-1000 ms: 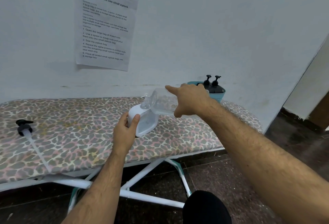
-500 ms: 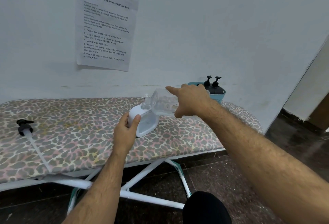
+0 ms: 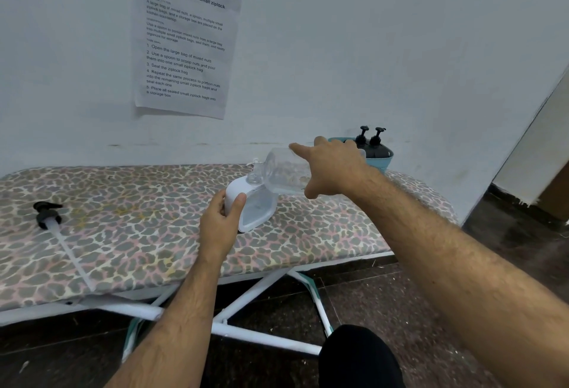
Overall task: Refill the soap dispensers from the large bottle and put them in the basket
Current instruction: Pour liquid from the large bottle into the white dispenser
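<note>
With the left hand [image 3: 220, 224] gripping the white dispenser [image 3: 251, 206] on the board and the right hand [image 3: 331, 169] wrapped around the tipped large bottle [image 3: 283, 172] just above it, pouring well probably meant keeping spout over neck, tilting slowly.

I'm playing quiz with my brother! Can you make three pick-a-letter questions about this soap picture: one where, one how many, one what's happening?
1. Where does the loose pump lie?
A in the basket
B on the board, far left
C on the floor

2. How many black pump tops stick out of the basket?
A two
B four
C none

3. How is the clear bottle held?
A upright
B lying flat, untouched
C tipped over the white dispenser

Answers: 1 B, it lies on the patterned cover. 2 A, two stand side by side. 3 C, the right hand tilts its mouth down while the left hand steadies the dispenser.
</note>
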